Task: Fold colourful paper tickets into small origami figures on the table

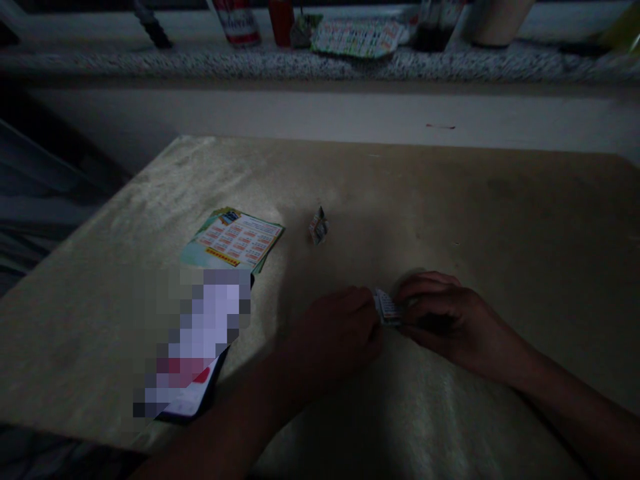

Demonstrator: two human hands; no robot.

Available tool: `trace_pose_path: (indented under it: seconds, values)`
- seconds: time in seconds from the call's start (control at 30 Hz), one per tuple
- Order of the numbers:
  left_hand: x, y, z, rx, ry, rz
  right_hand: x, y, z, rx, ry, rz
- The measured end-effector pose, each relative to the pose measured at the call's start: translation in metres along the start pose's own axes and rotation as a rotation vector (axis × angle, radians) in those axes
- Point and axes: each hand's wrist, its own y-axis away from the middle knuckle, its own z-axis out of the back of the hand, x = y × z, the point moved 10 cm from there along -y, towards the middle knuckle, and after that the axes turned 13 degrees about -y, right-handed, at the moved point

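Observation:
Between my two hands, just above or on the table, is a small folded piece of printed paper [387, 308]. My left hand [345, 327] is closed with its fingers pinched on the paper's left side. From the right, the curled thumb and fingers of my right hand [450, 317] pinch the other side. Farther back stands a small folded paper piece [319, 227] with similar print, touched by neither hand. To its left lies a stack of printed calendar sheets [240, 237], slightly fanned.
A phone with a lit, partly blurred screen [200, 347] lies beside my left forearm on the table [475, 207]. Behind the table, a speckled stone sill [175, 65] holds a red-and-white can [239, 23], a patterned packet [357, 37] and a glass with dark contents [435, 27].

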Motion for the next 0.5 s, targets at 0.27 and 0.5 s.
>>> trace_pose_path:
  seconds: [0.27, 0.5]
  values:
    - [0.015, -0.004, -0.006, 0.018, 0.207, 0.071, 0.006, -0.002, -0.004, 0.059, 0.028, 0.028]
    - [0.014, -0.003, -0.008, 0.047, 0.209, 0.052, 0.005, -0.002, -0.004, 0.090, 0.007, -0.009]
